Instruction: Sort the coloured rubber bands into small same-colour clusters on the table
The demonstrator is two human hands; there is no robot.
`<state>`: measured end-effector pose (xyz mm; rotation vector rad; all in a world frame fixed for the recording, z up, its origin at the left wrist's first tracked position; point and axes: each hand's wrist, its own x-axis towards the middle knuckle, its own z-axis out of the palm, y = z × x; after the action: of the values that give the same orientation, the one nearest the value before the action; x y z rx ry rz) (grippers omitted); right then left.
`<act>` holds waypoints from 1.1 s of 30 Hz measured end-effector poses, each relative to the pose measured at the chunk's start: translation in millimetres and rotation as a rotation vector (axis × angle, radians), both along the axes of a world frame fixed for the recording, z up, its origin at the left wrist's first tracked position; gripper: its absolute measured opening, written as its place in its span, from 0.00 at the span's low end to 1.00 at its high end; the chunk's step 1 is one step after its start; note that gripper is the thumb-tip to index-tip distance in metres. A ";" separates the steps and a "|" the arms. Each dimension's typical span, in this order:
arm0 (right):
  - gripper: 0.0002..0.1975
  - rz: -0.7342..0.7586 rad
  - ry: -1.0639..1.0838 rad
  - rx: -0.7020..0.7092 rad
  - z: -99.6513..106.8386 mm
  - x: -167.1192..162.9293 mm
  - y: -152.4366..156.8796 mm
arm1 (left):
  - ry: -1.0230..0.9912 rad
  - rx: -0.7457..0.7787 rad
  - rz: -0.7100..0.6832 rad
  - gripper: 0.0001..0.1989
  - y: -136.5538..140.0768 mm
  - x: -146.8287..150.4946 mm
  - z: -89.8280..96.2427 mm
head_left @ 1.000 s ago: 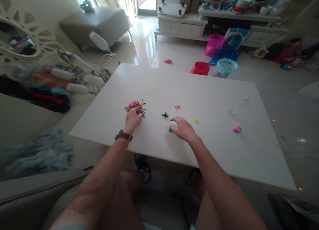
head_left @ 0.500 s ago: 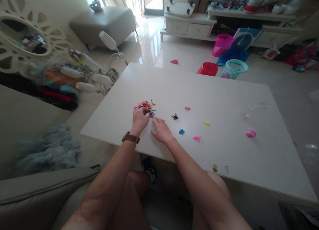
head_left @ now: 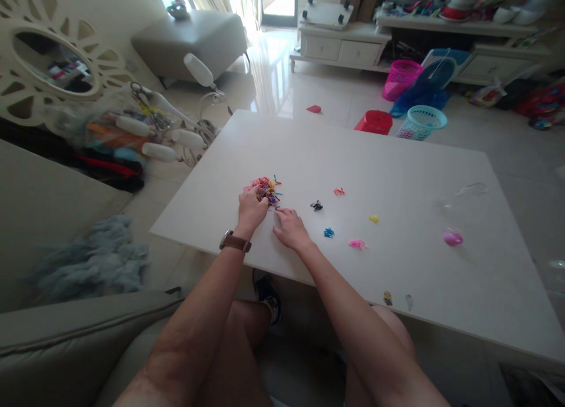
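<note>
Multicoloured strands (head_left: 269, 184) toward desk's (head_left: 318, 151) left edge, probably light, soft, best end-pinched; left hand (head_left: 251, 210), right hand (head_left: 291, 229) at them, grasps unclear.

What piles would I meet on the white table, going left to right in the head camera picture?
Big mixed pile, black pile, blue pile, red pile, pink pile, yellow pile.

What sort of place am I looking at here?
Probably a home living room: a padded bench near the curtains, and a low white cabinet beyond the table.
</note>
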<state>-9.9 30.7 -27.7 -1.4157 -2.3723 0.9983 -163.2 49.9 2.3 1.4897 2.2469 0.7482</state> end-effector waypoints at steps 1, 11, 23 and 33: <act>0.24 0.006 0.018 0.002 0.7 1.4 0.2 | -0.006 0.001 -0.005 0.13 -0.3 1.2 1.4; 0.16 -0.012 0.324 -0.162 11.1 25.1 -6.2 | -0.230 0.049 -0.003 0.15 -1.9 15.2 11.2; 0.15 -0.046 0.390 -0.183 34.0 77.5 -13.7 | -0.272 0.045 -0.157 0.11 -50.4 56.6 85.8; 0.13 -0.032 0.296 -0.374 42.6 123.8 -28.9 | -0.195 -0.161 -0.212 0.12 -51.8 89.7 41.8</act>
<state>113.9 1.7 14.9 -1.2984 -2.0166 1.5831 -73.5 -1.9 44.0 1.4794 1.9228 0.6038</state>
